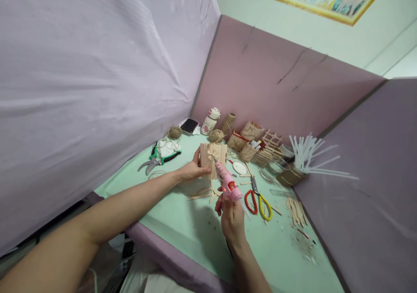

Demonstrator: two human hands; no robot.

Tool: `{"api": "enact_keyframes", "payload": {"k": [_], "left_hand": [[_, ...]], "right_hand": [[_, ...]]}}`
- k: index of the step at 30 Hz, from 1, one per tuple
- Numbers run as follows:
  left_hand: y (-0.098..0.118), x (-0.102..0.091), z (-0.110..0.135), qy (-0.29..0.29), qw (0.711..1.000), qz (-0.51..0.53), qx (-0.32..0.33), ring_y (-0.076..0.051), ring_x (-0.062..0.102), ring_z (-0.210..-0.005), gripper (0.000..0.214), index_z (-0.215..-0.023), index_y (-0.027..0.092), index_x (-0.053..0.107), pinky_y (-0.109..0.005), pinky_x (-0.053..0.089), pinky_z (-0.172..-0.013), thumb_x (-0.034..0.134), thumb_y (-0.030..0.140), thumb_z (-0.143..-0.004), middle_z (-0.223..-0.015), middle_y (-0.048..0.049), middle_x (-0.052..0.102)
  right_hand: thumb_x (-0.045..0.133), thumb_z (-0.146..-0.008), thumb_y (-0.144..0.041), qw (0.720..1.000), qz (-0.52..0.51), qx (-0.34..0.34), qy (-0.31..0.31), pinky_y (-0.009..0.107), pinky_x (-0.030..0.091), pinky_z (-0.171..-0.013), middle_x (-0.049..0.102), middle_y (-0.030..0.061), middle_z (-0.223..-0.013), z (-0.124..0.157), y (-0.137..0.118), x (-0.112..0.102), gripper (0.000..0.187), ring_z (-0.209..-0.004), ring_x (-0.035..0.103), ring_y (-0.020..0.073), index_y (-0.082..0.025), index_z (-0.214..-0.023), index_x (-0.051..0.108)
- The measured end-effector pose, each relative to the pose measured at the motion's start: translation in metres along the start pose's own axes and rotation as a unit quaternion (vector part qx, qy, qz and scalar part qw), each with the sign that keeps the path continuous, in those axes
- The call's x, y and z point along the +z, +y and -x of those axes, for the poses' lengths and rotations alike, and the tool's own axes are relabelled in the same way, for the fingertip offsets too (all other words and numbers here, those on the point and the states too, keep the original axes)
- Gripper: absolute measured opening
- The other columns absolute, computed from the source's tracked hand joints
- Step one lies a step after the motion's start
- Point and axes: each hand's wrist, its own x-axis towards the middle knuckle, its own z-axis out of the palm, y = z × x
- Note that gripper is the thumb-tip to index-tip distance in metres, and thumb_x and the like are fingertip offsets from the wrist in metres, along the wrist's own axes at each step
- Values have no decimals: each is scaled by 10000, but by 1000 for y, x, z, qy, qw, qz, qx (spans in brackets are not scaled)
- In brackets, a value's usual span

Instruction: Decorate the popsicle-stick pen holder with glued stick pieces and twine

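Left hand (192, 170) round slatted wooden box (213, 155); right hand (232, 218), grip round pink, probably plastic glue gun (228, 184).

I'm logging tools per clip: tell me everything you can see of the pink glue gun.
The pink glue gun looks plastic, with a barrel and a pale glue stick poking out behind. The right hand grips its handle from below, above the green table. It tilts away from the person, nozzle at the craft-stick box that the left hand steadies; whether the tip touches it cannot be told.
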Motion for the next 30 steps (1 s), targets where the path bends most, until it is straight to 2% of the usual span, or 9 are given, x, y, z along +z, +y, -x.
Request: {"api": "enact_keyframes", "payload": {"k": [7,14,18,26,30], "left_hand": [[6,5,3,10,1000,-2,-4,-324,456,-1305,1380,-1483,404,-95,-517,350,-1069,886,280,-521,-1509,-127,373],[1,2,1,14,1000,-6,-4,-322,471,-1294,1361,-1482,418,-82,-525,356,-1063,881,267,-532,-1478,-125,420],[2,1,1,19,1000,-14,-9,-325,470,-1293,1376,-1488,386,-98,-522,361,-1061,883,265,-530,-1475,-144,417],[7,7,4,28,1000,-1,-12,-330,456,-1301,1379,-1494,384,-72,-528,350,-1074,887,244,-513,-1507,-136,369],[9,8,6,28,999,-9,-20,-322,473,-1289,1351,-1494,387,-70,-513,368,-1067,874,232,-540,-1489,-131,400]], "right_hand": [[331,-955,-548,999,-20,37,-16,276,405,-524,490,-25,-593,1,4,-1,445,-517,466,131,-183,-878,572],[325,-948,-571,999,-19,32,-14,270,404,-515,511,-7,-601,1,5,0,480,-524,475,134,-183,-826,580],[327,-941,-587,999,-16,37,-15,268,396,-508,521,0,-619,1,6,0,494,-530,477,135,-186,-817,588],[314,-952,-572,999,-13,29,-18,265,389,-510,507,-9,-607,1,9,0,492,-526,466,131,-182,-844,593],[324,-945,-581,999,-13,29,-13,265,387,-503,500,-9,-592,1,9,0,492,-522,467,134,-182,-840,593]]}}
